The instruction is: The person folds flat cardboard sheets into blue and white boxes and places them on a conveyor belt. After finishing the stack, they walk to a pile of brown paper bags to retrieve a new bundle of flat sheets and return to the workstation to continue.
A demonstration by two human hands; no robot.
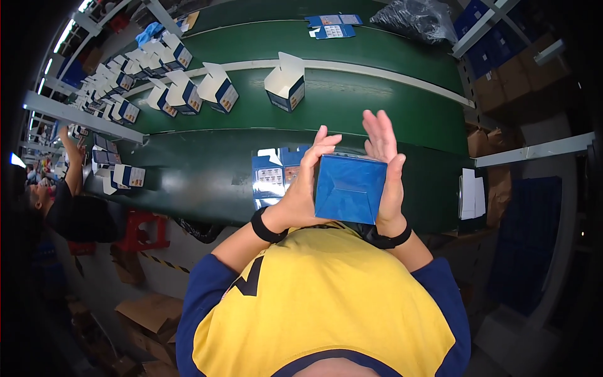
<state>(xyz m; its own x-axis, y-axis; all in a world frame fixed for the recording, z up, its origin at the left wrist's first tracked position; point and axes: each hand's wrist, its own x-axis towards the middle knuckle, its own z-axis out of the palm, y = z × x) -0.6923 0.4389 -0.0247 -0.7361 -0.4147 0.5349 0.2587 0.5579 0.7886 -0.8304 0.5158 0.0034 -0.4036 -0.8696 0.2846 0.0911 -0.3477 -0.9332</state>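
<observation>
1. Blue box [350, 188] – held up at chest height over the near bench edge, btwn both hands, plain blue face w/ folded flaps toward my cam.
2. L hand [300, 188] clamped on its L side, fingertips round the far corner; R hand [391, 188] pressed along the R side, fingers stretched up past the far edge. Hands apart, w/ the box btwn them.
3. Flat printed carton [267, 179] lies on the dark green bench [195, 188] just L of the box; L hand and wrist block part of it from me.
4. Past the hands, on the next green strip: a lone open carton [292, 91], then a row of open cartons [217, 94] running off L, flaps up.
5. Metal bar [85, 118] cuts across far L, partly in the way of the crowded cartons there; more cartons [129, 176] sit this side of it.
6. Top: flat blue carton [333, 26] & black plastic bag [418, 24].
7. R end: white sheets [471, 195] on the bench, 2nd metal bar [534, 149] above.
8. Far L: co-worker [85, 217], arm raised, nr red stool [141, 229]. Brown boxes [151, 320] on floor, lower L.
</observation>
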